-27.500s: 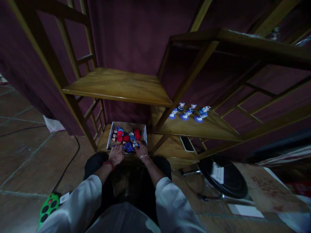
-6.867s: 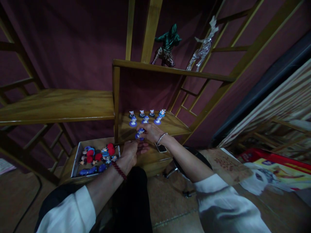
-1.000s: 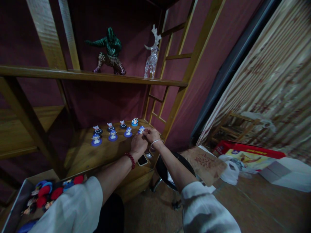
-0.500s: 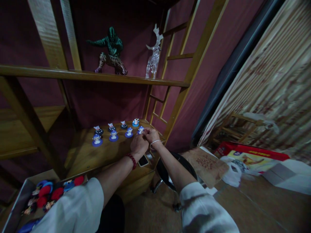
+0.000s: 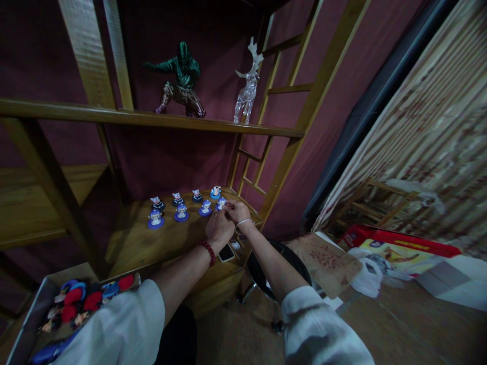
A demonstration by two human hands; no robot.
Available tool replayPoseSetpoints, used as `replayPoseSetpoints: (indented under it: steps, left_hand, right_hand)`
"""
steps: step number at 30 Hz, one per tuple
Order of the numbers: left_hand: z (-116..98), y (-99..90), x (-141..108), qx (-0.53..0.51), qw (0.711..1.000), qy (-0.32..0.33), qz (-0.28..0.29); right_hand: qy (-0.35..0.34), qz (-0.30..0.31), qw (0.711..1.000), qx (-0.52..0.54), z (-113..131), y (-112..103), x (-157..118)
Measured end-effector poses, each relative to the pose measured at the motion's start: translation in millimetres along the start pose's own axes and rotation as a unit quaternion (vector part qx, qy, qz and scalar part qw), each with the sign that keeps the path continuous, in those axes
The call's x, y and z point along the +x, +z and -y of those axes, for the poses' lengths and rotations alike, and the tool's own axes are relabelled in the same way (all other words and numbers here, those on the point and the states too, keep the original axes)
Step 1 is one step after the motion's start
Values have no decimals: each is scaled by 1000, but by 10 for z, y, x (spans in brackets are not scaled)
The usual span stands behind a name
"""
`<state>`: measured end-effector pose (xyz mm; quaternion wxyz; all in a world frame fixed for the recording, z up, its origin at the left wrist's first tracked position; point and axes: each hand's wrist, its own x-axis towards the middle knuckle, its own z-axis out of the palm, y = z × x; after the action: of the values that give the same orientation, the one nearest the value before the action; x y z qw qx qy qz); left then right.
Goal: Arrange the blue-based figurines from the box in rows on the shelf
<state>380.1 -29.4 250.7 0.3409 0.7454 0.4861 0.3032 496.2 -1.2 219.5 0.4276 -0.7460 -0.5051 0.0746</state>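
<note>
Both hands meet over the right end of the lower wooden shelf [image 5: 152, 243]. My left hand [image 5: 219, 227], with a red bead bracelet at the wrist, has its fingers curled beside a small purple-and-white figurine [image 5: 221, 203]. Touching it, my right hand [image 5: 236, 210] is closed at the fingertips against the same figurine; what lies between the fingers is too small to make out. To the left stand several similar figurines on purple bases [image 5: 181, 212]. Behind them is a row of dark-based figurines [image 5: 177, 198] and one on a blue base [image 5: 215, 192].
A phone [image 5: 227, 252] lies below my hands. An open box [image 5: 41, 291] of figurines is at lower left. The upper shelf holds a green statue [image 5: 186, 76] and a clear deer [image 5: 247, 94]. A black stool [image 5: 279, 263] stands right.
The view has shifted slightly, so the shelf and figurines appear a little further right. Both hands stay by the same figurine with nearly the same pose.
</note>
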Motion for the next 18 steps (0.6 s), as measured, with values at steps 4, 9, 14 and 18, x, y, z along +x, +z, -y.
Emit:
replayPoseSetpoints:
  steps: [4, 9, 14, 18]
  left_hand:
    - [-3, -7, -4, -4, 1000, -3, 2]
    - [11, 16, 23, 17, 1000, -11, 1]
    - [30, 31, 63, 52, 999, -10, 13]
    - [30, 10, 68, 62, 998, -16, 27]
  right_hand:
    - [-15, -10, 1000, -14, 4, 12, 1]
    - [-16, -1, 999, -51, 38, -8, -16]
    - [-16, 30, 995, -93, 92, -54, -41]
    - [-5, 29, 993, -114, 123, -64, -62]
